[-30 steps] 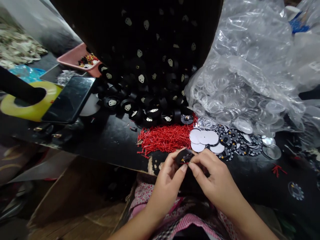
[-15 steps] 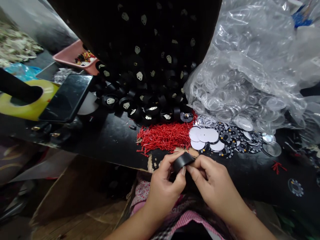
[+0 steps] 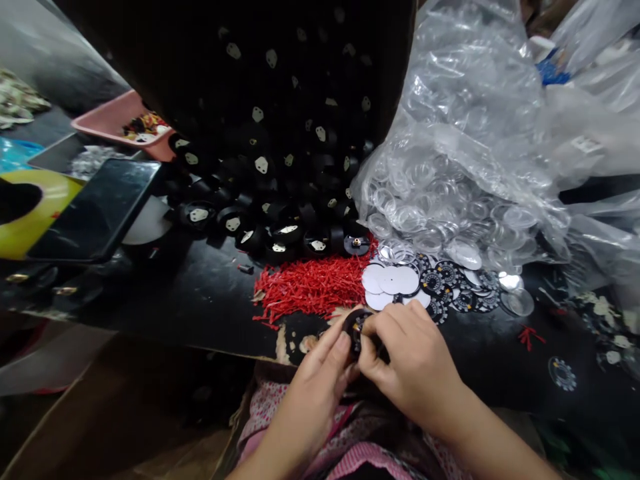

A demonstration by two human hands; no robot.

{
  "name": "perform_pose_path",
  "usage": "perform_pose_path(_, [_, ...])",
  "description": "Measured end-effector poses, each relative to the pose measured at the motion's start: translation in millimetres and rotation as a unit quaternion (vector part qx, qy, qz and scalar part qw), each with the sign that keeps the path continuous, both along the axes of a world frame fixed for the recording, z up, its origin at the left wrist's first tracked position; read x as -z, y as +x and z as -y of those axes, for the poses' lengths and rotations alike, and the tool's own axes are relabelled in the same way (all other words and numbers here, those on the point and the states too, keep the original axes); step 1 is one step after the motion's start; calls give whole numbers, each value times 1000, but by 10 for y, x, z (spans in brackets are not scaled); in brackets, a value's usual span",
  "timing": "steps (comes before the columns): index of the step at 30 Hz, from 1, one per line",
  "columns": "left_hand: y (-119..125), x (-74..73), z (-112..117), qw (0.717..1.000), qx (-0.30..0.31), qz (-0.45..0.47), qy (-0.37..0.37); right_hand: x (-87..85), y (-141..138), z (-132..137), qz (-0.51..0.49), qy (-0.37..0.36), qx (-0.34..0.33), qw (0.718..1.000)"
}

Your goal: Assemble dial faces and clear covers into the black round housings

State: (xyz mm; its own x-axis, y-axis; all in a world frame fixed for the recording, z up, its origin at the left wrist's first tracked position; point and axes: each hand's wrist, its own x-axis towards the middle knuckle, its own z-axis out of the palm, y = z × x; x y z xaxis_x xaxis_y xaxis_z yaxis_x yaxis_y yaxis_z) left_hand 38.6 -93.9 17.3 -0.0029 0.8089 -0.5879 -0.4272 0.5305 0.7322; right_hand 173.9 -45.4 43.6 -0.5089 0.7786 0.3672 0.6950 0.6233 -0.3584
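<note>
My left hand (image 3: pixel 320 370) is closed around the rim of a round black casing (image 3: pixel 353 325), tilted so that its inside partly shows. Small parts with a brassy glint sit in the casing. The fingers of my right hand (image 3: pixel 413 343) are pinched together at the casing's opening; whatever they hold is hidden. Just beyond my hands lies a heap of thin red pointers (image 3: pixel 310 287). Right of it are white-backed discs (image 3: pixel 395 280) and black printed dials (image 3: pixel 447 273), overlapping one another.
Many black casings (image 3: pixel 285 233) spill from a large dark container behind. A plastic bag (image 3: pixel 465 153) of clear round covers is at the right. To the left are a phone (image 3: pixel 100 210), a yellow tape roll (image 3: pixel 55 207) and a pink tray (image 3: pixel 100 120). The table edge (image 3: pixel 200 350) runs close to me.
The casing has turned from showing its outer side wall to showing its inside. My right hand has moved from its lower edge to over its opening. The view has shifted right.
</note>
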Motion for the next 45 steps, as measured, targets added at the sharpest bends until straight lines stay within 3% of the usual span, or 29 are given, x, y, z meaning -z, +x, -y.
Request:
perform_pose_path(2, [52,46,9,998,-38,51,-24,-36,-28,23,6,-41,40,998])
perform_pose_path(4, [47,103,15,999,-28,30,7,-88,-15,20,10,-107,58,992])
perform_pose_path(7, [-38,188,5,998,17,-28,62,-133,95,-120,-12,-197,10,980])
perform_pose_path(9, [-86,226,-18,997,5,-7,78,-101,190,-324,-14,-172,13,985])
perform_pose_path(12, [-99,236,-58,996,-20,37,85,21,287,-691,82,-54,131,987])
perform_pose_path(14, [-88,222,-77,995,-11,47,85,92,316,-864,145,-40,154,977])
perform_pose_path(16, [-80,205,-91,994,-18,67,82,111,332,-911,140,-35,147,979])
perform_pose_path(19, [-79,178,-113,991,-47,102,69,35,334,-744,-3,-18,138,990])
perform_pose_path(22, [-74,149,-141,989,-41,132,58,-77,269,-428,-144,-130,88,977])
perform_pose_path(24, [-65,138,-155,987,-29,146,64,-110,191,-235,-160,-215,40,963])
perform_pose_path(26, [-57,141,-159,988,-18,135,78,-101,117,-108,-146,-236,17,961])
perform_pose_path(33, [-66,150,-97,986,69,-37,146,-39,43,-84,-134,-221,36,965])
perform_pose_path(37, [-26,117,-42,970,124,-79,191,-6,-4,-99,-90,-115,68,987])
perform_pose_path(40, [-33,81,-30,967,132,-97,196,32,-37,-101,-93,-75,64,991])
perform_pose_path(45, [-133,12,-24,961,132,-144,197,83,-84,-98,-128,-82,52,987])
